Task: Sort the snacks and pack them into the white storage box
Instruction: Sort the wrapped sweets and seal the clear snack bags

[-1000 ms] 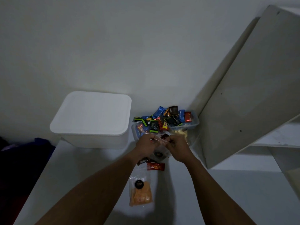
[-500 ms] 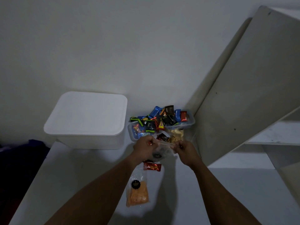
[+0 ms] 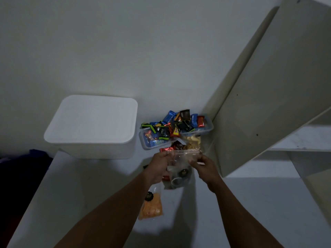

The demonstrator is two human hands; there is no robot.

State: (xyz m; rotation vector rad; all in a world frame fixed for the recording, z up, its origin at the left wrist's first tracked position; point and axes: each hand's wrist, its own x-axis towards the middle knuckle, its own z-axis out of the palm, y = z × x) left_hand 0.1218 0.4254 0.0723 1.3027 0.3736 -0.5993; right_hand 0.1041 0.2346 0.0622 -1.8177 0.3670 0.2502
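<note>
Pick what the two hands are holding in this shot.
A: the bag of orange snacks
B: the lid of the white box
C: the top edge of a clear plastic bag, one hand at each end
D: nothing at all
C: the left hand and the right hand each pinch one end of the top edge of the clear plastic bag; the white box sits lidded and the bag of orange snacks lies unheld.

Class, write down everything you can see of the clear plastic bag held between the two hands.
The clear plastic bag is thin, glossy and see-through, with a round dark label low on its front. The left hand and right hand pinch its top corners, stretching the top edge between them. It hangs upright above the white table. Its contents are too dim to name.
</note>
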